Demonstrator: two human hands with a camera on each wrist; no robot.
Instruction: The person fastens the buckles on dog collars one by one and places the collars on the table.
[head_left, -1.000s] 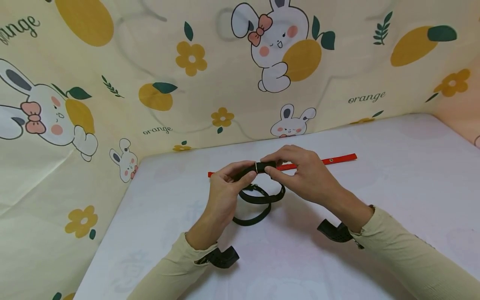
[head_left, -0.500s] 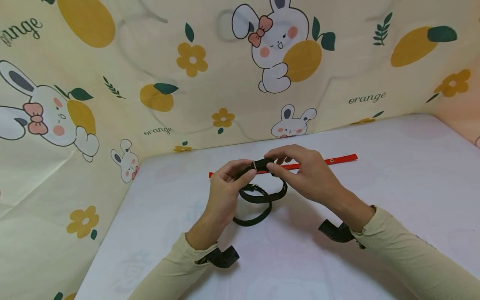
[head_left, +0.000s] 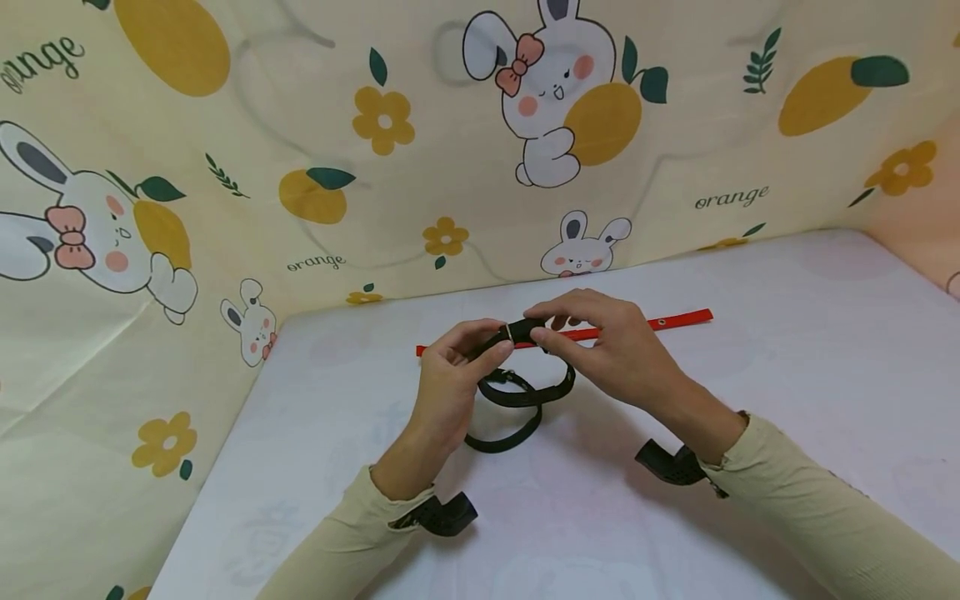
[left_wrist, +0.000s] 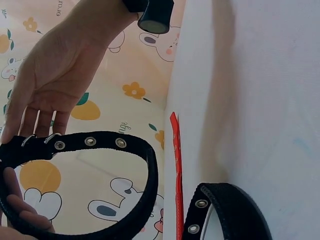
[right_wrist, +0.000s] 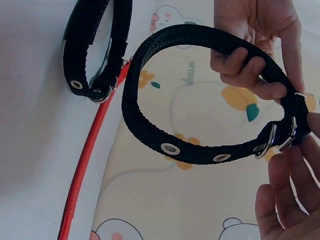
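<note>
The held black strap hung as a loop above the white surface, its metal buckle near both hands. At eight o'clock from the buckle, the left hand pinched the band, fingers drawn narrow; at three o'clock, the right hand pinched the buckle end between thumb and fingers. Toward six o'clock, a second black strap sat curled on the surface. A red strap stretched beyond the hands, its ends pointing about nine and three o'clock. Patterned cloth rose at twelve.
</note>
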